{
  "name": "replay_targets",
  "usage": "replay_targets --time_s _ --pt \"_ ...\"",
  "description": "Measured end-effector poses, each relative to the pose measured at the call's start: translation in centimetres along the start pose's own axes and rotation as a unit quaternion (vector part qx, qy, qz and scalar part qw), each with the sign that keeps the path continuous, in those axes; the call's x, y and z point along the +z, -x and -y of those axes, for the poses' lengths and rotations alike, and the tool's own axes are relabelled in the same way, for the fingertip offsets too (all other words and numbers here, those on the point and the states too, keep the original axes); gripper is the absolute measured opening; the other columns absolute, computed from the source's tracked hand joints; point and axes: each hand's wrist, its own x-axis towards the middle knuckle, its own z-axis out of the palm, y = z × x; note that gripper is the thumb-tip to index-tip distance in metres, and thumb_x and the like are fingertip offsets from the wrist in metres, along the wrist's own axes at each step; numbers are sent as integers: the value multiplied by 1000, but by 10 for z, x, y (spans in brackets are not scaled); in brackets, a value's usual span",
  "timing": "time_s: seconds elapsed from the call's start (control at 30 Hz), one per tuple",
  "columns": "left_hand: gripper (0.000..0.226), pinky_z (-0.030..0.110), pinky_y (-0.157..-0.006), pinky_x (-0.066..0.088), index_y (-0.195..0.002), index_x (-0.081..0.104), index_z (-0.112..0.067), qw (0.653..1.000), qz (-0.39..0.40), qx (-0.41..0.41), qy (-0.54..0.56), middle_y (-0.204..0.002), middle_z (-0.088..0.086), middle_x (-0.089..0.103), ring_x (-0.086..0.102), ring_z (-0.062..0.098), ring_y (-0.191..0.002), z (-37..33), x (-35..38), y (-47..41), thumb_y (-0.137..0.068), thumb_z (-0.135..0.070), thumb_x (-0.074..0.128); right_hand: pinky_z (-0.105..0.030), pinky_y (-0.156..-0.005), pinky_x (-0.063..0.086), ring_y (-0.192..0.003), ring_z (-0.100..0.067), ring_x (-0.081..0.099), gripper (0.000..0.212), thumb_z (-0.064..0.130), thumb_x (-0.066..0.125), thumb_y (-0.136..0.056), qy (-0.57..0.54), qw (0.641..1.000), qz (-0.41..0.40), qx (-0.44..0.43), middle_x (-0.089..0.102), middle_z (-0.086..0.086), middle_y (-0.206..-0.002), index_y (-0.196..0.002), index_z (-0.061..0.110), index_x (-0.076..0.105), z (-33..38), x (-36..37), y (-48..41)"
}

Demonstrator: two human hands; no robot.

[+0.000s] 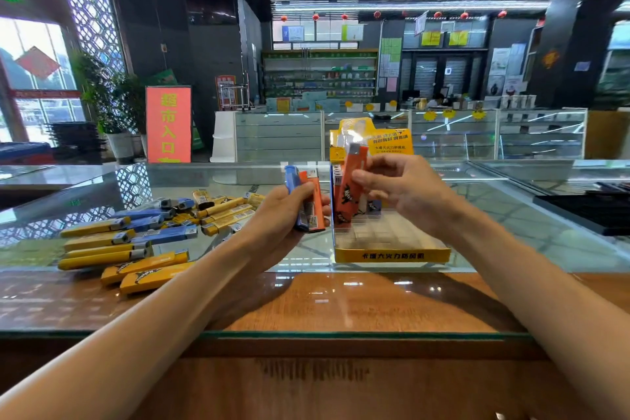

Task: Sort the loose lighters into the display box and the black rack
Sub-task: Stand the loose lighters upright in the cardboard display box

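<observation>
— What was the bench [511,249] like?

— It had a glass top, with a strip of glossy brown wood [341,303] along the near edge. The glass mirrored the lattice window [92,14] on the left.

— And the lighters?

— A loose pile [136,235] of yellow and blue ones lay flat on the left side, some spilling onto the wood. The display box [392,254], yellow with a tall printed back card, stood just right of centre. A few lighters stood upright in its far rows, and its near rows showed bare cells.

— What about the hands?

— The left hand [279,211] gripped a blue lighter [292,181] and a second orange lighter [315,204] side by side, just left of the box. The right hand [405,191] pinched a printed orange lighter [351,187] upright, over the box's far left corner. I could not tell whether it touched the box.

— And the black rack [593,208]?

— It lay at the far right of the glass, well apart from the box.

— And the room behind?

— It was a shop. Glass counters [453,133] ran across the middle, with stocked shelves [320,75] behind them. A red sign [168,124] with yellow characters stood beside potted plants [112,95], and small red lanterns [376,14] hung from the dark ceiling.
</observation>
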Motion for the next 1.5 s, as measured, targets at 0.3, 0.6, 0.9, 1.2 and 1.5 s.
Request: replay_targets --time_s 0.3,0.6,0.9,1.2,1.5 --pt "12 22 -56 56 -97 58 -6 997 -36 34 -58 -74 2 72 69 11 -65 1 -8 0 -96 -9 47 -30 -74 57 -78 -19 68 17 5 78 -69 250 961 -86 -74 71 -6 -82 -80 13 68 -12 -1 0" --pt "14 23 -60 55 -102 60 -11 997 -10 54 -56 -89 7 72 72 17 -80 0 -9 2 -90 -10 54 -29 -76 57 -76 -13 66 21 14 75 -74 394 908 -72 -126 71 -8 -88 -93 6 70 -19 15 -2" --pt "13 16 -57 51 -98 63 -10 994 43 53 -81 -71 -4 71 69 7 -69 0 -9 2 -89 -15 55 -16 -78 51 -90 -3 63 17 25 59 -89 191 974 -44 -114 68 3 -98 -105 29 64 -4 13 3" --pt "28 24 -69 56 -99 65 -6 992 65 68 -78 -88 8 70 68 16 -82 3 -9 -1 -79 -24 59 -16 -66 48 -77 -4 64 27 21 58 -79 -4 994 89 -58 66 1 -87 -104 12 58 1 14 6" --pt "27 19 -48 45 -107 59 -10 995 -9 62 -74 -67 0 46 47 7 -53 -1 -10 2 -97 -29 42 -17 -62 53 -69 -4 64 14 8 72 -72 96 990 -56 -87 67 -4 -81 -81 13 62 -5 5 4"
